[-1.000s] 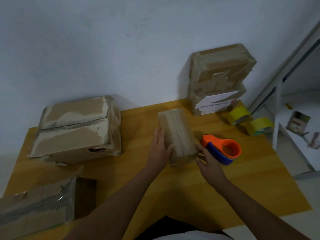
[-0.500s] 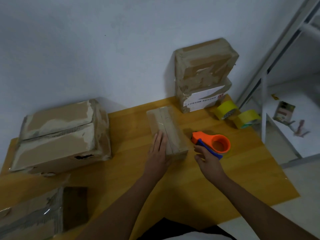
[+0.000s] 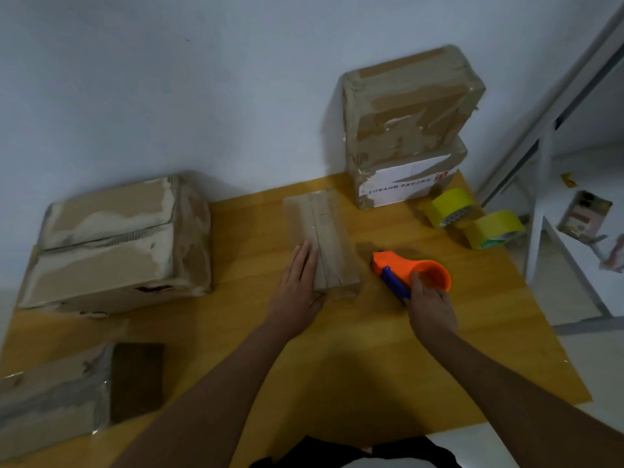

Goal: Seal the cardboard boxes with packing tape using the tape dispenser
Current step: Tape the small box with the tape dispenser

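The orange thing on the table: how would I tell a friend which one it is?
Start at the yellow wooden table and find the narrow cardboard box in the middle. Just right of it lies the tape dispenser, under the right hand. It alone is bright orange with a blue handle; the tape rolls beyond are yellow.

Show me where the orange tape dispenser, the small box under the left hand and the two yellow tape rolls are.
tape dispenser (image 3: 398, 265): head view, on its orange body.
small box (image 3: 332, 241): head view, on its taped top.
yellow tape rolls (image 3: 450, 203): head view, on the outer band of the farther roll.
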`<act>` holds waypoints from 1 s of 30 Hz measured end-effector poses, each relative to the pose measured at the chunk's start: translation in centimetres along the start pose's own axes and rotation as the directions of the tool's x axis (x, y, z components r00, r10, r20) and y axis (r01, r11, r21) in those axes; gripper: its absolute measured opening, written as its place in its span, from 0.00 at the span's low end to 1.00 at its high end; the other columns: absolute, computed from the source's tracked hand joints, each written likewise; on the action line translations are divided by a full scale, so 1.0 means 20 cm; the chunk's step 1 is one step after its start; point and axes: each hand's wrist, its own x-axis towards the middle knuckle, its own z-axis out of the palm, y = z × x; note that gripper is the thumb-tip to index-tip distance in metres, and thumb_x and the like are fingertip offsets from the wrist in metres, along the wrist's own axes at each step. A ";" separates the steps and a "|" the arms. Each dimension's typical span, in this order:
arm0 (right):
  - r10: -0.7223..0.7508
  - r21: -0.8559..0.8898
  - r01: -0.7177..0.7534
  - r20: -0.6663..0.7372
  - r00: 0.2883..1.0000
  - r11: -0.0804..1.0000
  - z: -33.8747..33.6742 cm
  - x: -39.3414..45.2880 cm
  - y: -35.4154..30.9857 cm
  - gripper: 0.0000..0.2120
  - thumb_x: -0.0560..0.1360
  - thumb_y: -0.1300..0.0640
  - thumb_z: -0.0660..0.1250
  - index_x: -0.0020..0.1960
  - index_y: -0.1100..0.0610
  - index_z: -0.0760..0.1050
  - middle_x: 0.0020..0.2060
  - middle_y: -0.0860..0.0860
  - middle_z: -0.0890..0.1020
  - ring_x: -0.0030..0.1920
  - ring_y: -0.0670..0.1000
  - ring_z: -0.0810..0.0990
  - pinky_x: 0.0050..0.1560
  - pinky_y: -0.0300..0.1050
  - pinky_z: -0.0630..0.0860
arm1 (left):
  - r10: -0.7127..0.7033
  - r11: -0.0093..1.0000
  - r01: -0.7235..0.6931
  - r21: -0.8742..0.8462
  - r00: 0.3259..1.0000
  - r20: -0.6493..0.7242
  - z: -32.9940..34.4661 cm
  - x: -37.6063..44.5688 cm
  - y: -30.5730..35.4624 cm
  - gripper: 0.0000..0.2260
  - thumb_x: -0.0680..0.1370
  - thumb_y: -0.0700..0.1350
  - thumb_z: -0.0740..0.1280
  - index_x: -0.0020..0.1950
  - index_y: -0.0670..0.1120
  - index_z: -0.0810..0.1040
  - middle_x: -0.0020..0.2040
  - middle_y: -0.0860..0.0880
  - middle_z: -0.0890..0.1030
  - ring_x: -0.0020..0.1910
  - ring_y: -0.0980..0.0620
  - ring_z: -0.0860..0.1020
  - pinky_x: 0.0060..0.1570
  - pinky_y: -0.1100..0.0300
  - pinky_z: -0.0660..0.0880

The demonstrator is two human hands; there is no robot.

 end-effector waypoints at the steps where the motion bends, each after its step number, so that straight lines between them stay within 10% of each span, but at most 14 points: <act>1: -0.015 -0.039 0.015 0.000 1.000 0.999 0.01 0.00 0.00 0.29 0.82 0.53 0.53 0.78 0.60 0.45 0.70 0.54 0.71 0.69 0.52 0.69 0.69 0.46 0.60 | -0.003 1.000 0.003 -0.005 1.000 0.006 0.00 0.00 0.00 0.42 0.78 0.52 0.69 0.81 0.47 0.43 0.81 0.50 0.43 0.79 0.51 0.40 0.76 0.51 0.47; 9: -0.129 0.201 0.129 -0.015 0.992 0.971 -0.12 -0.05 0.10 0.26 0.83 0.56 0.51 0.79 0.58 0.49 0.68 0.55 0.71 0.68 0.55 0.68 0.68 0.52 0.61 | -0.029 0.999 0.029 -0.038 1.000 0.008 0.00 -0.02 -0.01 0.42 0.78 0.51 0.68 0.81 0.49 0.42 0.81 0.52 0.42 0.79 0.52 0.40 0.76 0.51 0.48; 14: -0.004 0.750 0.002 0.001 1.000 0.661 -0.23 -0.12 0.14 0.21 0.84 0.56 0.53 0.76 0.57 0.61 0.63 0.56 0.76 0.58 0.57 0.77 0.50 0.49 0.75 | -0.027 0.999 0.028 -0.039 1.000 0.013 0.00 -0.02 0.00 0.42 0.78 0.51 0.69 0.81 0.49 0.43 0.81 0.52 0.43 0.79 0.52 0.40 0.75 0.50 0.48; 18: 0.152 0.809 -0.080 -0.012 0.988 0.582 -0.32 -0.19 0.11 0.15 0.83 0.49 0.54 0.60 0.58 0.72 0.41 0.53 0.79 0.36 0.52 0.77 0.31 0.45 0.67 | -0.036 0.999 0.037 -0.032 0.999 0.010 0.00 -0.01 0.01 0.43 0.77 0.50 0.70 0.81 0.47 0.44 0.81 0.51 0.43 0.79 0.53 0.39 0.75 0.50 0.48; 26: 0.162 0.841 0.093 -0.209 0.964 0.534 -0.51 -0.31 0.01 0.14 0.80 0.46 0.60 0.41 0.54 0.73 0.34 0.50 0.78 0.34 0.49 0.78 0.32 0.45 0.70 | -0.050 0.998 0.045 0.032 0.980 0.193 -0.07 0.02 0.04 0.43 0.78 0.54 0.67 0.80 0.48 0.39 0.79 0.50 0.34 0.78 0.51 0.34 0.77 0.43 0.46; 30: 0.117 0.842 0.139 -0.232 0.966 0.521 -0.61 -0.34 -0.05 0.14 0.79 0.46 0.61 0.40 0.54 0.73 0.33 0.51 0.79 0.33 0.47 0.78 0.32 0.44 0.71 | -0.117 0.921 0.143 -0.362 0.989 0.095 -0.24 0.05 0.18 0.23 0.81 0.49 0.64 0.76 0.48 0.66 0.78 0.51 0.59 0.74 0.58 0.58 0.72 0.58 0.61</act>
